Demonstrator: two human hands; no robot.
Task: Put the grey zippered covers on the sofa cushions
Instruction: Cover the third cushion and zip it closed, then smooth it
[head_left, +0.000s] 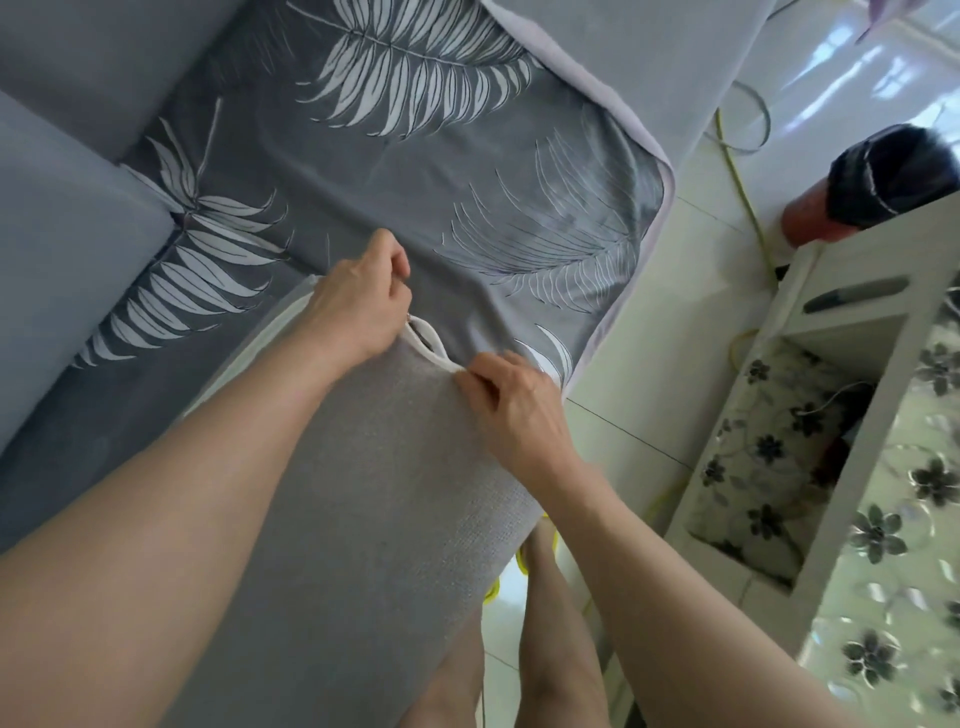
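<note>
Sofa seat (363, 171) behind; left hand (358, 306), right hand (514, 410) fingers (475, 385) pinch cover (374, 467) opening.

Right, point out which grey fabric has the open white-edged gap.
The plain grey woven cushion cover, pinched at the gap by the left hand and right hand; the leaf-printed grey sofa throw lies flat, ungripped.

Two hands (363, 309) (517, 402), one grey cushion (374, 493), one white table (893, 234).
</note>
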